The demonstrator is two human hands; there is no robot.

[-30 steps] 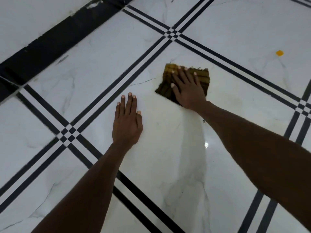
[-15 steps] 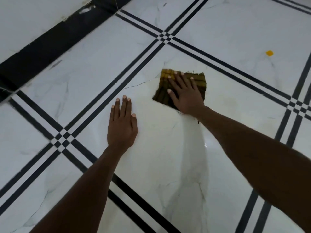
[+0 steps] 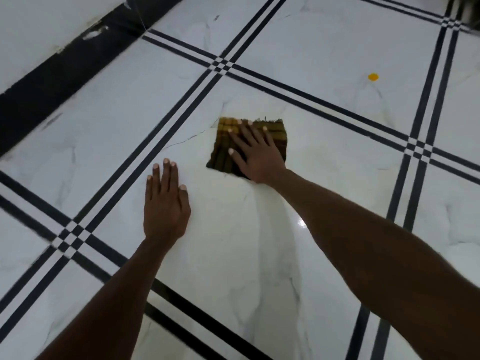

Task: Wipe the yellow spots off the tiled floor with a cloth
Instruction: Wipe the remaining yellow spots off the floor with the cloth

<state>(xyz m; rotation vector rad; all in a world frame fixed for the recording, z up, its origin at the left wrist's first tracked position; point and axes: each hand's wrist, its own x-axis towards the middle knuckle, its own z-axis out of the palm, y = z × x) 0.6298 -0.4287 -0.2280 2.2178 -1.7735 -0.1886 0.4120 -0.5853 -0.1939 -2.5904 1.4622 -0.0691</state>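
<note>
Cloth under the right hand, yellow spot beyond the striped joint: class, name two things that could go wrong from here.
1. The right hand lies flat on the cloth without gripping it, so the cloth may bunch or slip out mid-wipe.
2. The yellow spot sits on the next tile, far from the cloth; reaching it could overstretch the person, and the left hand bracing on the glossy tiled floor might slide.

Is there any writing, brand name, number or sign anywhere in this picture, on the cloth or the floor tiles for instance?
None: no text can be read anywhere in the view.
The cloth under the right hand shows only a yellow and brown check pattern, no label.
The tiled floor has only black stripes and grey veining.
The yellow spot is a plain mark.
The left hand lies flat on bare tile.
</note>
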